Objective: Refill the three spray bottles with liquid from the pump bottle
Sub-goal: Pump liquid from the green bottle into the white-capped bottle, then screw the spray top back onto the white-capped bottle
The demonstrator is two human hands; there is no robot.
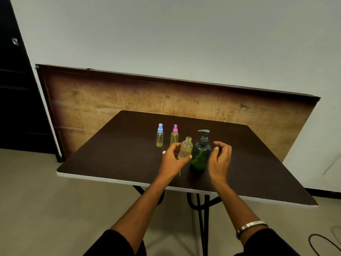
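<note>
Your left hand curls its fingers loosely before the uncapped spray bottle; whether they grip it, cannot tell. Your right hand hangs empty, fingers relaxed, just right of the green pump bottle standing on the counter.

Three spray bottles left of pump bottle

My left hand was reaching forward, thumb and fingers curved apart | my right hand was raised beside it, fingers loosely curled, holding nothing | both my forearms were stretched forward.
</note>
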